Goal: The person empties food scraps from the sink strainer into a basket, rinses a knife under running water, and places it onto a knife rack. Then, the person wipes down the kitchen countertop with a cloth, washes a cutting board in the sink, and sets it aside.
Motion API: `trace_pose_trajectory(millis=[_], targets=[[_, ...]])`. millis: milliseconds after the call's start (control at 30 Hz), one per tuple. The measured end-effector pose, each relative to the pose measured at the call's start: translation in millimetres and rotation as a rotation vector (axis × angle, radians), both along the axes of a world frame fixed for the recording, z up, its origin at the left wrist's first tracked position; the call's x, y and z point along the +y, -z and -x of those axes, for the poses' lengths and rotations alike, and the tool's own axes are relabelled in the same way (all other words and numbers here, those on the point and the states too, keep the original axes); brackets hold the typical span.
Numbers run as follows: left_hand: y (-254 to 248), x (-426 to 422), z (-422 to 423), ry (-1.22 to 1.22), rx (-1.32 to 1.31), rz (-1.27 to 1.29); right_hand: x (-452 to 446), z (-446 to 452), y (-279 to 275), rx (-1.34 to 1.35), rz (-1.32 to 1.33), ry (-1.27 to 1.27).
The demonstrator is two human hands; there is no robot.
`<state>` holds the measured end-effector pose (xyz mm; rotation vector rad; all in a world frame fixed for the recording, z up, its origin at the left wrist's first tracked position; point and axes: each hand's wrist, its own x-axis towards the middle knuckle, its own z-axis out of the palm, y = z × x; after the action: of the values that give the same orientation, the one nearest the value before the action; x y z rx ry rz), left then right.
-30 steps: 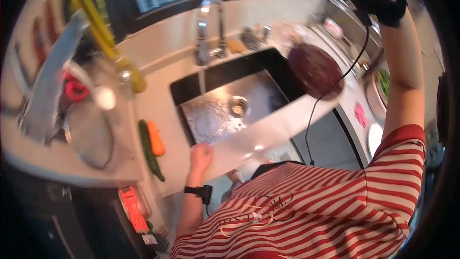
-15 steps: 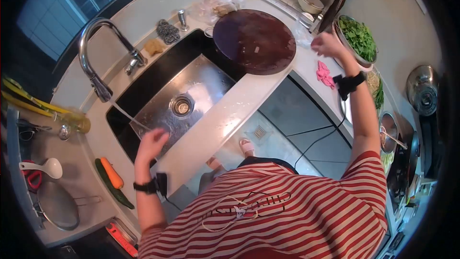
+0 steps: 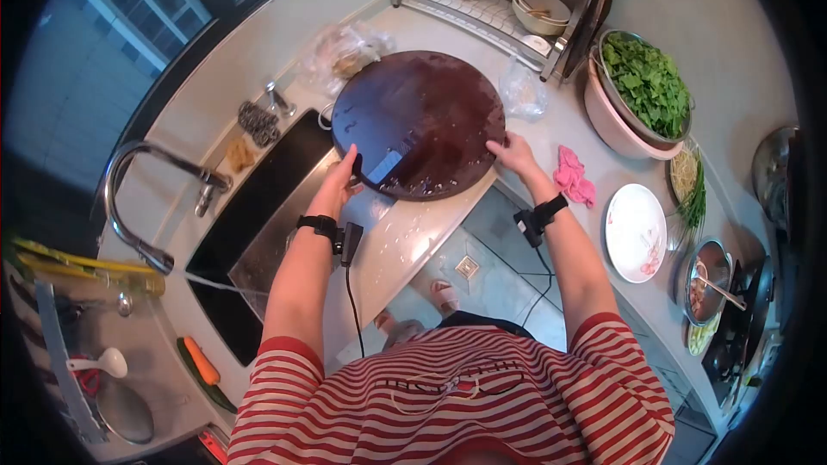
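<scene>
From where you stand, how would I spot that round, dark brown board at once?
Start at the black-edged steel sink. Beside it, the left hand and right hand grip opposite edges of the round, dark brown board. Its broad, wet face sets it apart from the smaller white plate.

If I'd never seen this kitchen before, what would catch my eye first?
Probably the big, round, dark board, wet and shiny, with the left hand and right hand at its edges. Next, the bright leafy greens heaped at the upper right, then the vivid pink cloth on the counter below them.
</scene>
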<state>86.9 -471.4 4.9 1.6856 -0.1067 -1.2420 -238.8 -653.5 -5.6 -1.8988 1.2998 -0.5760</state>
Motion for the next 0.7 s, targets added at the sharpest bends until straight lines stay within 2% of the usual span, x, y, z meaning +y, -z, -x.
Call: trace_pose_trajectory(millis=[33, 100, 167, 200, 233, 300, 367, 433, 467, 533, 567, 600, 667, 700], targets=[[8, -7, -5, 0.030, 0.057, 0.071, 3, -1, 4, -0.096, 0.107, -0.052], [11, -16, -3, 0.066, 0.117, 0.081, -3, 3, 12, -0.052, 0.059, -0.023], [15, -15, 0, 0.023, 0.242, 0.285, -5, 1, 19, -0.049, 0.008, 0.002], [20, -13, -2, 0.009, 0.312, 0.332, 8, 1, -14, 0.108, -0.029, 0.003], [25, -12, -1, -0.047, 0.284, 0.304, 14, 0, -9, 0.104, -0.030, -0.016], [19, -8, 8, -0.059, 0.310, 0.271, 22, 1, -3, 0.224, 0.134, 0.182], [5, 5, 37, -0.171, 0.358, 0.341, 50, 5, -35, 0.055, -0.273, 0.218], [19, 18, 41, -0.252, 0.484, 0.352, 71, 15, -43, -0.183, -0.499, 0.220], [28, 22, 44, -0.322, 0.531, 0.399, 72, 19, -42, -0.178, -0.487, 0.217], [-30, 39, 60, -0.308, 0.506, 0.415, 74, 27, -36, -0.316, -0.689, 0.332], [-38, 51, 59, -0.293, 0.515, 0.420, 80, 29, -32, -0.289, -0.713, 0.323], [-43, 62, 49, -0.250, 0.472, 0.345, 77, 25, -32, -0.421, -0.839, 0.289], [-65, 77, 46, -0.278, 0.463, 0.428, 77, 7, -47, -0.679, -1.054, 0.161], [-75, 86, 46, -0.290, 0.469, 0.457, 85, -3, -57, -0.665, -1.066, 0.149]])
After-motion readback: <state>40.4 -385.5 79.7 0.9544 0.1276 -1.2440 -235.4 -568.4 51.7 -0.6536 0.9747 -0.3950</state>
